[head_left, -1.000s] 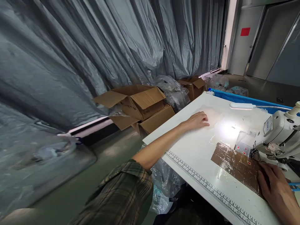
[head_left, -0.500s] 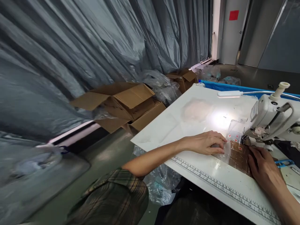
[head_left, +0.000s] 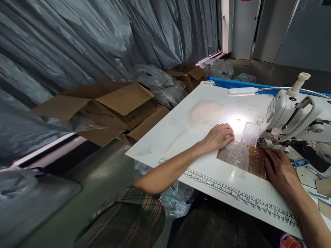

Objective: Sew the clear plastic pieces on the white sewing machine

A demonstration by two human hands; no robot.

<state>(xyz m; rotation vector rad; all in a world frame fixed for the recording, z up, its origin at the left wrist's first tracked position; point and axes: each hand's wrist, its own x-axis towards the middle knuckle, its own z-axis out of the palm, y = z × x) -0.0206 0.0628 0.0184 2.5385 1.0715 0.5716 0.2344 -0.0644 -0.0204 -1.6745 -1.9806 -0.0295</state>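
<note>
Since half a second ago, the left hand (head_left: 219, 137) has shifted toward the table's far side, baring more of the brown board (head_left: 256, 163). Nearest is a plaid sleeve (head_left: 131, 217); past it runs the table's printed ruler (head_left: 240, 197), with 10 through 16 readable. Beyond the ruler, the right hand (head_left: 280, 172) presses the board's right end, palm down, thumb and forefinger spread apart. The board lies flat on the table (head_left: 168, 134), the clear film (head_left: 236, 155) over it, by the sewing machine (head_left: 278, 115). Wrist low, the left hand curls its fingers close together at the film's far edge; whether they pinch it I cannot tell. The machine's label (head_left: 270, 109) is too small to read. Farther off are a white lamp (head_left: 242, 91), an open box (head_left: 124, 98) with blurred print, and a grey curtain (head_left: 103, 27).
</note>
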